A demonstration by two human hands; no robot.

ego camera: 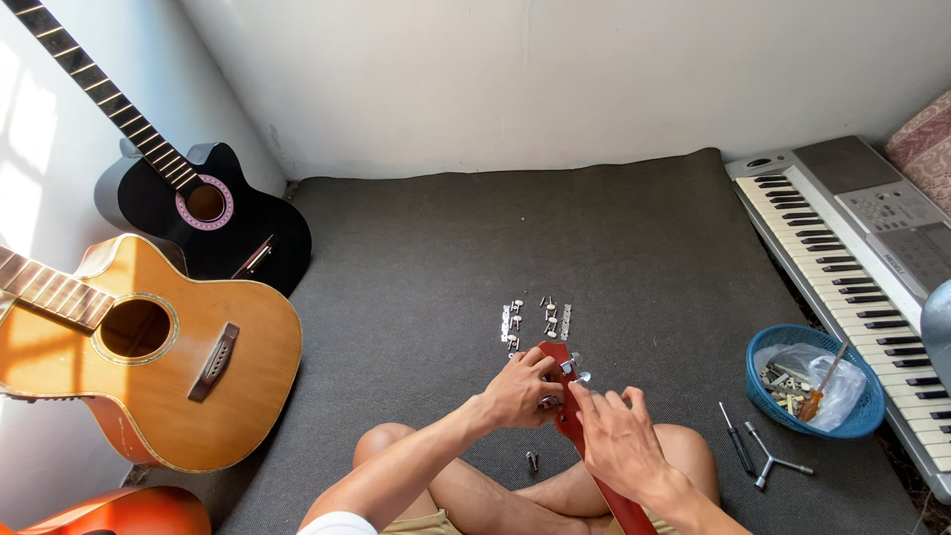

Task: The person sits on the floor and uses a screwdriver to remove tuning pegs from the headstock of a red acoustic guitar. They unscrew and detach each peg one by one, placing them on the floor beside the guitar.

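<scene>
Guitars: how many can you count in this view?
4: black guitar by the wall, tan guitar beside it, orange guitar bottom left, red guitar neck in both hands.

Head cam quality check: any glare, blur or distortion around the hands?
Head view: sunlight from the left washes out the wall and puts sheen on the tan guitar; the mat is evenly lit. Left hand, right hand and red guitar neck are sharp, no motion blur. Wide-angle bowing shows at the keyboard edge.
</scene>
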